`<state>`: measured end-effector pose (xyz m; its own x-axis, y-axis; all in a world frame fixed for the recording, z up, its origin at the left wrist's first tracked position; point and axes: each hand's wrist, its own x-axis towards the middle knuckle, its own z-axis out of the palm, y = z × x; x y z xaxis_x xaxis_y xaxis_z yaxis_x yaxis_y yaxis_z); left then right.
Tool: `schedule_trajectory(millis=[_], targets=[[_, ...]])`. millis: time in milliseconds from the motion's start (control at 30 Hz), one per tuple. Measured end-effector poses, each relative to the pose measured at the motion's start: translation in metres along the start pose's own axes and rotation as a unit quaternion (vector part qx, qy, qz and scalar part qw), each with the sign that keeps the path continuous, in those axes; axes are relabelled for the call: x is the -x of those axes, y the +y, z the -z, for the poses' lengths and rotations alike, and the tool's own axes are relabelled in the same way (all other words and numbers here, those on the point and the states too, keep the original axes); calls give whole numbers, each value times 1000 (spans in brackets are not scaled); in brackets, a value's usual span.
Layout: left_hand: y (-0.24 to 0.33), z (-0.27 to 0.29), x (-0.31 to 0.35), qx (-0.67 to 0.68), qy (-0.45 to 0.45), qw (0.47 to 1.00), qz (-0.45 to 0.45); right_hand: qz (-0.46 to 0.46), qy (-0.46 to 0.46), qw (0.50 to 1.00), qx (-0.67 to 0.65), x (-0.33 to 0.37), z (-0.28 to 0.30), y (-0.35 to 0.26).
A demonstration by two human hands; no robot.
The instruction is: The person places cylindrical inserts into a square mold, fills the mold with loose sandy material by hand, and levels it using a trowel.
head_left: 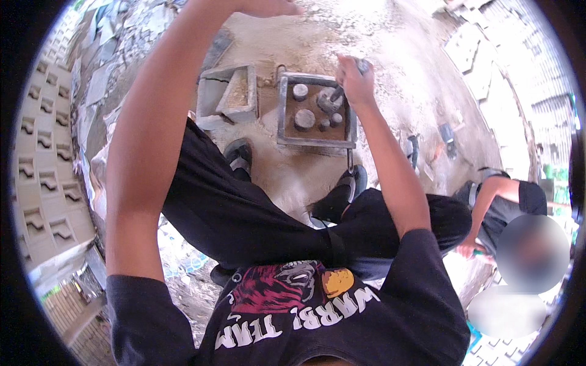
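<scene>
My right hand (pixel 356 82) is closed around a dark rod-like tool (pixel 337 93). Its lower end meets a round grey piece (pixel 329 102) inside a square moulding frame (pixel 305 143). Several grey cylinders of different sizes, such as a wide one (pixel 304 119), stand on brown material in that frame. My left hand (pixel 268 6) is raised at the top edge, partly cut off, with its visible fingers stretched out and nothing seen in them. Below it and to the left of the frame sits a shallow grey box (pixel 249 114) with broken slab pieces in it.
Stacked pale blocks with cut-outs (pixel 43 140) line the left side. Pale rubble (pixel 354 18) lies beyond the frame. Loose tools (pixel 448 137) are on the ground at right, near another person (pixel 488 207) who is crouching. My shoes (pixel 342 195) flank the near side of the frame.
</scene>
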<state>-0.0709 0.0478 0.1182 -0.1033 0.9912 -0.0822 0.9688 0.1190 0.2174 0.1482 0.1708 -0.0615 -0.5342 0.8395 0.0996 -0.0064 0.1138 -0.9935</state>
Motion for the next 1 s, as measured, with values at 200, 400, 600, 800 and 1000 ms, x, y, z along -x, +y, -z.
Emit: schedule_trajectory(millis=[200, 400, 600, 800, 1000], targets=[[2, 8, 20, -18, -37, 995, 93, -54, -99, 993, -20, -8, -23, -17], [-6, 18, 30, 16, -35, 995, 89, 4, -97, 995, 37, -10, -41, 37], [-1, 30, 37, 47, -50, 996, 56, 4, -205, 977, -50, 1, -32, 16], [-1, 31, 37, 38, -65, 996, 50, 73, -315, 941, -100, -11, -24, -4], [3, 31, 35, 24, -83, 994, 68, -23, -288, 946, -148, -25, -45, 16]])
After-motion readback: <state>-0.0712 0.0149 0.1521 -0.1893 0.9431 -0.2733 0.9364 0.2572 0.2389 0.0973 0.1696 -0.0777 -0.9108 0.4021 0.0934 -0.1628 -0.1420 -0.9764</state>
